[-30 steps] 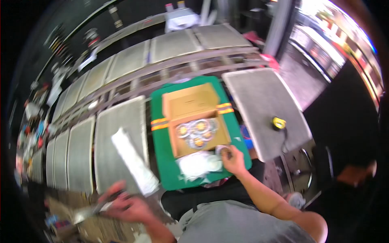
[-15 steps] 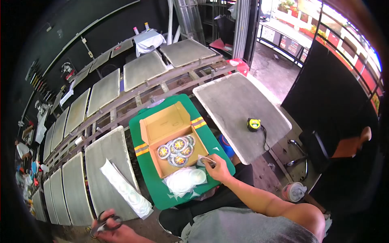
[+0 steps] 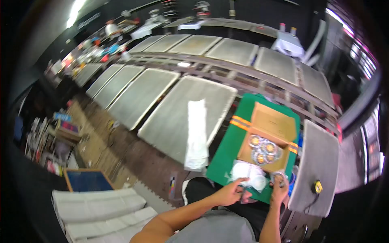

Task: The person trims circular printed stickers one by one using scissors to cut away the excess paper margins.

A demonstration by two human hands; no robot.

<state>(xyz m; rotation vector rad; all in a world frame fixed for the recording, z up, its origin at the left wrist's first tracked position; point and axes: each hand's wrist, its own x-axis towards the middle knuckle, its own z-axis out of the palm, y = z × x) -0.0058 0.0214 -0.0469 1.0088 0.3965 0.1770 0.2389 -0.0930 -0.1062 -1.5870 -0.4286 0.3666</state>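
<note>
My left hand (image 3: 234, 192) is closed around dark-handled scissors (image 3: 244, 195), near the front edge of the green board (image 3: 222, 164). In my right hand (image 3: 279, 190) I grip a round sticker (image 3: 278, 177), at the board's right front corner. Between and beyond my hands lie white backing pieces (image 3: 248, 174). Behind them an open cardboard box (image 3: 272, 121) holds several round stickers (image 3: 262, 150) with yellow centres. Orange striped bands show on both sides of the box.
A white strip (image 3: 197, 135) lies on a grey panel (image 3: 178, 117) to the left. On the right panel (image 3: 318, 150) rests a yellow tape measure (image 3: 317, 186). White stacked material (image 3: 101, 210) and a blue framed screen (image 3: 88, 180) stand at lower left.
The view has swung left. My left hand has come in from the far left with the scissors, to the board's front edge beside my right hand, which still holds the sticker.
</note>
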